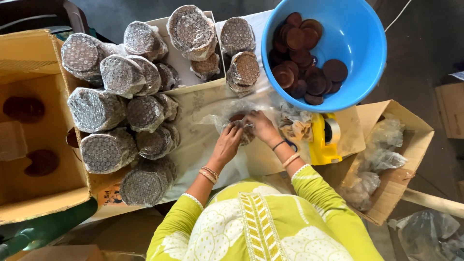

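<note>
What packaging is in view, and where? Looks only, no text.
Bubble-wrapped stacks: upper left, round, silvery grey.
Left carton: open, brown, dark discs inside.
Right carton: open, brown, holds clear bags.
Blue tub: top right, loose brown discs.
Tape dispenser: yellow, beside right hand.
Left hand: on the half-wrapped stack.

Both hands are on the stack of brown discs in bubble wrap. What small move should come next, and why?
Probably folding the loose wrap over the stack. The left hand and right hand both press on the half-wrapped stack of discs, and bubble wrap spreads open around it. The yellow tape dispenser lies just beside the right wrist, untouched.
</note>
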